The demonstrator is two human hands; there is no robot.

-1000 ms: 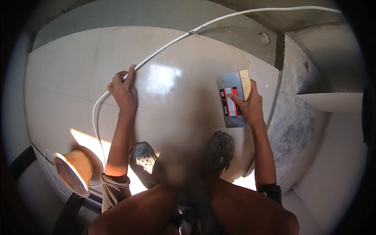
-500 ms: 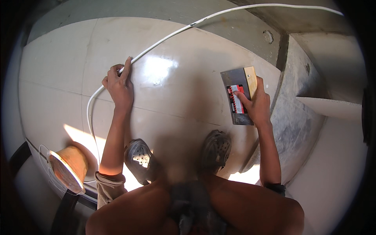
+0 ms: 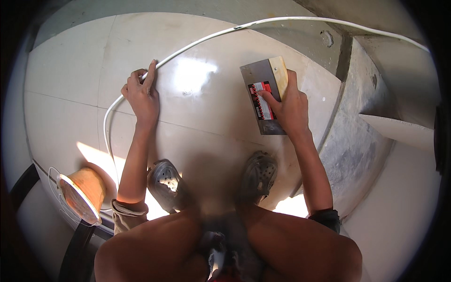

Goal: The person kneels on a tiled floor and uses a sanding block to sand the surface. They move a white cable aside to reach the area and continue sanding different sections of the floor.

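Inside the curve of the white hose (image 3: 291,19), open glossy tiles (image 3: 206,113) are spreading toward a grey band (image 3: 300,40). The left hand (image 3: 142,101) is clasping the hose; right of that clasped stretch, the right hand (image 3: 292,110) is gripping the pale handle (image 3: 280,75) of a scraper (image 3: 258,74), its grey blade projecting leftward and bearing a red, white and black label (image 3: 261,105).

Glossy pale tiled floor (image 3: 211,110); white glare (image 3: 193,73); sunlit patch (image 3: 94,152) left.

Bucket (image 3: 94,184) is left of the left forearm (image 3: 139,152). Cable (image 3: 202,41) passes through the left hand (image 3: 143,97), arching ahead toward far right. Scraper (image 3: 261,102) is in the right hand (image 3: 293,110), ahead of the right shoe (image 3: 259,176).
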